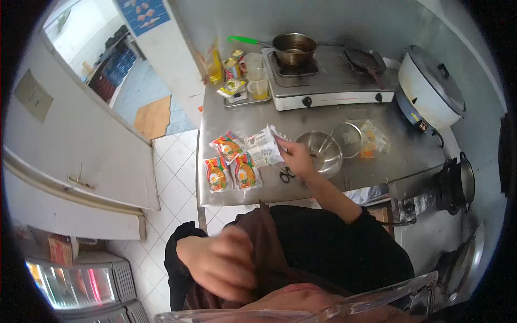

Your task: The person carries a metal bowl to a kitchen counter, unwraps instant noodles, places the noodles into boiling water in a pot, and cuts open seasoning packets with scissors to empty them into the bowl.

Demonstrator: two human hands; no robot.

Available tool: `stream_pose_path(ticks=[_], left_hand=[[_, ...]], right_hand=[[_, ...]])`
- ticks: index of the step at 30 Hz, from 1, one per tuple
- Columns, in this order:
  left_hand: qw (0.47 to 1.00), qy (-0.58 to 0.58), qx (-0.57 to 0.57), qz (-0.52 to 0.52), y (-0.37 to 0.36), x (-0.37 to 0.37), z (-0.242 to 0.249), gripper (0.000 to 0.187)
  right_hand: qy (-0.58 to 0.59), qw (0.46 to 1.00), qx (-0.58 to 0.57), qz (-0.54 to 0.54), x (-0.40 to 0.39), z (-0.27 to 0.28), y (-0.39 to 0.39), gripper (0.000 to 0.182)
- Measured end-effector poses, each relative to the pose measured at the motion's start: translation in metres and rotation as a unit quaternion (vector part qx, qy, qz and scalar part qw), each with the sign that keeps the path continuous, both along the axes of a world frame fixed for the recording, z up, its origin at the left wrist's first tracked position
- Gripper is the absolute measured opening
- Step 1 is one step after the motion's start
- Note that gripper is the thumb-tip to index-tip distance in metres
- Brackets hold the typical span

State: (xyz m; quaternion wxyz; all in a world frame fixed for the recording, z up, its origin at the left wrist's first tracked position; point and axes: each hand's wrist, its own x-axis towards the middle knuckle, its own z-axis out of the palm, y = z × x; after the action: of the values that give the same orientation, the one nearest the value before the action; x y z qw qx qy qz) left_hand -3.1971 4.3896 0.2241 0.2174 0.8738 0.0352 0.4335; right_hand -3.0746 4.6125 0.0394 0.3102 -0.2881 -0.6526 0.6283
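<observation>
My right hand (298, 160) grips an instant noodle packet (264, 146) by its right end, with the pale printed side facing up. Three more instant noodle packets (246, 171), with red and green fronts, lie just left of it on the steel counter. Right beside my right wrist is a steel bowl (333, 156), partly covered by the hand. Black-handled scissors (286, 174) rest on the counter below the hand. Close to my chest, away from the counter, my left hand (223, 264) is raised and blurred by motion, its fingers bent.
A round steel-rimmed item (347, 140) and clear plastic wrappers (373, 139) lie right of the bowl. Behind stands a gas stove (331, 98) with a green-handled pot (294, 49). Cans, jugs and a tray (245, 102) fill the back left; a large white pot (431, 89) stands right.
</observation>
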Motion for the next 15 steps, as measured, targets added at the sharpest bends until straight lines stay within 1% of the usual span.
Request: stream_pose_path(ticks=[1,2,3,5,6,8,9,10,11,12,13,14,15], left_hand=[[0.999,0.000,-0.042,0.013,0.011,-0.006,-0.006,0.032],[0.975,0.037,-0.113,0.189,0.014,-0.005,-0.014,0.049],[0.914,0.073,-0.178,0.357,0.019,-0.004,-0.024,0.067],[0.838,0.096,-0.129,0.521,0.064,0.014,-0.059,0.092],[0.838,0.123,-0.157,0.508,0.076,0.014,-0.082,0.092],[0.835,0.180,-0.206,0.478,0.094,0.016,-0.125,0.092],[0.854,0.195,-0.232,0.422,0.102,0.016,-0.136,0.091],[0.870,0.211,-0.257,0.364,0.108,0.017,-0.146,0.089],[0.882,0.226,-0.281,0.305,0.114,0.017,-0.154,0.088],[0.885,0.259,-0.290,0.256,0.120,0.016,-0.162,0.088],[0.885,0.292,-0.298,0.206,0.126,0.015,-0.169,0.087],[0.883,0.325,-0.302,0.155,0.131,0.017,-0.173,0.087],[0.869,0.342,-0.334,0.125,0.137,0.020,-0.174,0.087]], right_hand=[[-0.013,0.999,-0.029,0.001,0.011,0.005,-0.009,0.036],[-0.026,0.998,-0.059,0.002,0.024,0.013,-0.019,0.037],[-0.039,0.995,-0.089,0.002,0.036,0.018,-0.029,0.038],[0.041,0.990,-0.133,0.028,0.056,0.024,-0.053,0.037],[0.081,0.985,-0.150,0.039,0.065,0.024,-0.063,0.037],[0.106,0.966,-0.233,0.022,0.080,0.013,-0.073,0.038],[0.122,0.955,-0.271,0.013,0.086,0.003,-0.078,0.038],[0.056,0.995,-0.022,-0.074,0.089,-0.033,-0.080,0.043],[-0.009,0.989,0.133,-0.066,0.098,-0.023,-0.077,0.047],[-0.081,0.954,0.282,-0.056,0.109,-0.005,-0.075,0.052],[-0.157,0.893,0.419,-0.044,0.118,0.005,-0.074,0.057],[-0.146,0.915,0.375,-0.008,0.121,0.003,-0.072,0.061],[-0.136,0.934,0.329,0.025,0.123,0.004,-0.070,0.065]])
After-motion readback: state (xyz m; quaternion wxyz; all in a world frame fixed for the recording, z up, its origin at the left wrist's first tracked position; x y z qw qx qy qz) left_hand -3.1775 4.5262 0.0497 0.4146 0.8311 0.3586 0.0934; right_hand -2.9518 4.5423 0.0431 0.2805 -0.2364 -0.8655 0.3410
